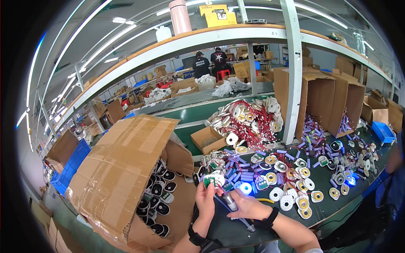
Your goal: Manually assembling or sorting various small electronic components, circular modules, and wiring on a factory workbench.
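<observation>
My left hand point(205, 201) is closed at the fingertips on a small green circuit board point(208, 181), which sits against a white round housing point(219, 180). Close beside it, my right hand point(248, 205) is wrapped round a grey, shiny cylindrical piece point(230, 202), whose exact kind I cannot make out. A thin bluish stick-like piece point(244, 222) slants below the right hand toward the bench's near edge. Just beyond the hands a round light point(245, 188) glows bluish white among purple cylindrical cells point(241, 176). A yellow handle point(265, 200) shows past the right hand.
A large cardboard box point(118, 168) on the left holds many black-and-white oval parts point(162, 207). White housings point(286, 202) are strewn to the right. Behind lies a heap of red-wired parts point(257, 122); tipped boxes point(316, 101) hold cells. A metal post point(294, 76) rises from the bench.
</observation>
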`<state>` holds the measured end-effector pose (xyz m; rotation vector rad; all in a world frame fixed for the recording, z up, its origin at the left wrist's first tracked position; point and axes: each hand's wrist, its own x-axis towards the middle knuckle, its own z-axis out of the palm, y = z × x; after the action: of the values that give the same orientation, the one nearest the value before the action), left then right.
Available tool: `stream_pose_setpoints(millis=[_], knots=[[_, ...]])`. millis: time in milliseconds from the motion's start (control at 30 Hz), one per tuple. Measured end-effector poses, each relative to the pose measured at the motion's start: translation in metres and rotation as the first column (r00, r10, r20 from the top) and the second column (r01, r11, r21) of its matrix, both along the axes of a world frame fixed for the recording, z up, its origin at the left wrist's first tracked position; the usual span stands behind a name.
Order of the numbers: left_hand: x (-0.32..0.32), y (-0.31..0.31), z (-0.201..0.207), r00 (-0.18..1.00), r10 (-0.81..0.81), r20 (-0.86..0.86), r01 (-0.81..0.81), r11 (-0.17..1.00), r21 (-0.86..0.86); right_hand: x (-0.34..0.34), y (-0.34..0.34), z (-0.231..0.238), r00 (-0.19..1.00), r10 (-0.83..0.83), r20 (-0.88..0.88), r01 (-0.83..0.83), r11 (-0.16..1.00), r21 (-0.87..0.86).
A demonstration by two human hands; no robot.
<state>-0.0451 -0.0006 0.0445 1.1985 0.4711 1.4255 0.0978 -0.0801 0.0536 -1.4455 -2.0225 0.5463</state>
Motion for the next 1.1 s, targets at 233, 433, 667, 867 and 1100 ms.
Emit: stream_pose_setpoints(millis=[233,433,667,867,1100], knots=[[-0.004,-0.009,0.008,0.998,0.050,0.035,-0.051,0.998,0.035,-0.013,-0.007,0.001,0.999,-0.026,-0.034,0.026,1.000,-0.008],[-0.003,-0.009,0.009,0.998,0.050,0.031,-0.052,0.997,0.049,-0.012,-0.004,-0.005,0.991,-0.007,-0.131,0.007,1.000,0.000],[-0.002,-0.008,0.011,0.995,0.061,0.080,-0.065,0.997,0.048,-0.003,0.006,-0.006,0.952,0.065,-0.300,-0.098,0.990,-0.097],[-0.003,-0.008,0.008,0.997,0.018,0.071,-0.022,0.998,0.056,0.000,0.006,-0.011,0.956,-0.001,-0.293,-0.050,0.985,-0.166],[-0.005,-0.003,0.004,0.998,0.040,0.056,-0.045,0.995,0.084,-0.004,0.000,0.007,0.985,-0.155,-0.080,0.150,0.987,-0.064]])
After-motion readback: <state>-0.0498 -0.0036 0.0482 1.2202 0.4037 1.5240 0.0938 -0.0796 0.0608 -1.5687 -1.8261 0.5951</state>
